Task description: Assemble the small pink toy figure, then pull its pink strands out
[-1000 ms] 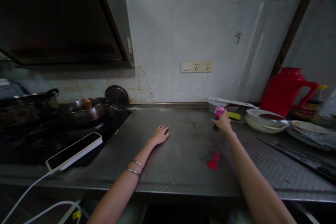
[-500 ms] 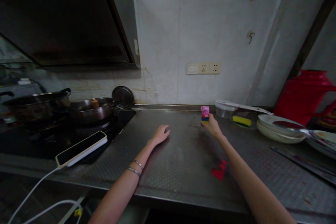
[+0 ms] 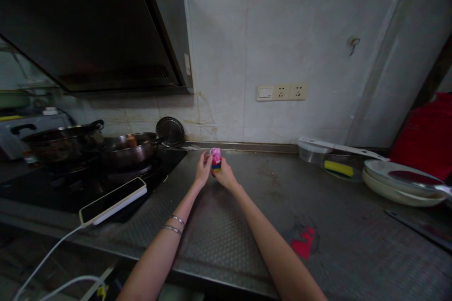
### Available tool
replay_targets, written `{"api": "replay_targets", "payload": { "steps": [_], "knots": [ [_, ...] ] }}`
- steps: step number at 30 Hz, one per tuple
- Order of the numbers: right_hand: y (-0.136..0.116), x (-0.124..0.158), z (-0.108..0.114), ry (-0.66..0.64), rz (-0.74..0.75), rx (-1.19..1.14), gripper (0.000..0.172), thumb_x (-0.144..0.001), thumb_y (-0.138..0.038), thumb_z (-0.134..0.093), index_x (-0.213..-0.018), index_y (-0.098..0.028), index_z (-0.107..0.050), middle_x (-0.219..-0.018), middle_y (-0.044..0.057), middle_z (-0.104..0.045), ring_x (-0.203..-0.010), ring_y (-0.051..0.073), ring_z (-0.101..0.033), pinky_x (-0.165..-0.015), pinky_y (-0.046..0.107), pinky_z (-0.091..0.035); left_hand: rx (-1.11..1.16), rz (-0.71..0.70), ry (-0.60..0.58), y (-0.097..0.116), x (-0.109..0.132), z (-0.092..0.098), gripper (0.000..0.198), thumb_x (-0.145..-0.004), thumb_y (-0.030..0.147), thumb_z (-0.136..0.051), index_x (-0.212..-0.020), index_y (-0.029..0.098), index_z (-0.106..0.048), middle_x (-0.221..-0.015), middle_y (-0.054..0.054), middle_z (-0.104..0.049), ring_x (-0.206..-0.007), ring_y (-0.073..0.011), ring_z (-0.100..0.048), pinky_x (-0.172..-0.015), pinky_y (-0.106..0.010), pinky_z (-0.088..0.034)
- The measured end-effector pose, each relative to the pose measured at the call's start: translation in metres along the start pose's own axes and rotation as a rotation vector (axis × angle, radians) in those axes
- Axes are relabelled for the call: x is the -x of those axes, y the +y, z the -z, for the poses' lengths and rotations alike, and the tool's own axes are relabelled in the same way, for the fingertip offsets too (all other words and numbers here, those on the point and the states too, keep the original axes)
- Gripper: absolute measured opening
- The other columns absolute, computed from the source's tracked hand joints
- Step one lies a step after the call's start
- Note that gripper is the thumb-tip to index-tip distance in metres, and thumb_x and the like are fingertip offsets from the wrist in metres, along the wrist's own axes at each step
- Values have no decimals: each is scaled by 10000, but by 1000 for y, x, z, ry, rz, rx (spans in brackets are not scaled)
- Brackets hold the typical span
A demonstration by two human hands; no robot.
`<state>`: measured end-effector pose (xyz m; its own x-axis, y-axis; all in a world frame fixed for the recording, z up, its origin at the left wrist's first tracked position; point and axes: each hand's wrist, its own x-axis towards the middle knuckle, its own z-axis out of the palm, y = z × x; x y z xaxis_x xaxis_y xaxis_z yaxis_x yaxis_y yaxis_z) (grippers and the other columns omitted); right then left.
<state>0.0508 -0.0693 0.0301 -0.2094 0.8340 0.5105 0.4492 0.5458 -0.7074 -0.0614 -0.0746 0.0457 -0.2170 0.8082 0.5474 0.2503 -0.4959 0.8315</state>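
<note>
A small pink-topped object with red, blue and yellow bands, perhaps a toy figure, stands upright just above the metal counter. Closed around its lower right side is my right hand. My left hand is at its left side, fingers apart and slightly curved, with the thumb beside the pink part. Whether the left fingertips touch it, I cannot tell. Two bracelets circle my left wrist.
To the left, a pan and a larger pot stand on the black hob; a phone with a white cable lies at its edge. On the right are a plastic tub, a yellow sponge and stacked dishes. A red patch marks the counter.
My right hand has carried the banded object leftward to my left hand. My left hand has lifted from the counter and turned towards it. The view has shifted slightly left.
</note>
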Motion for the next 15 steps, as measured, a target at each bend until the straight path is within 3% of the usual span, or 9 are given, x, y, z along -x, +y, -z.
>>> {"api": "replay_targets", "payload": {
  "steps": [6, 15],
  "knots": [
    [-6, -1, -29, -32, 12, -19, 469, -672, -135, -513, -1113, -174, -357, -1046, 115, -553, -949, 221, -550, -776, 328, -425, 155, 26, 69, 4, -6, 3, 420, -703, 392, -579, -1042, 144, -557, -1009, -76, -621, -937, -178, -571, -830, -270, -437],
    [-8, -1, -43, -17, -17, -77, 449, -671, -121, -483, -1102, -163, -364, -1036, 121, -547, -955, 221, -547, -786, 336, -433, 223, 63, 69, -2, -12, 7, 403, -628, 350, -644, -949, 108, -615, -887, -86, -644, -795, -176, -593, -714, -272, -468]
  ]
}}
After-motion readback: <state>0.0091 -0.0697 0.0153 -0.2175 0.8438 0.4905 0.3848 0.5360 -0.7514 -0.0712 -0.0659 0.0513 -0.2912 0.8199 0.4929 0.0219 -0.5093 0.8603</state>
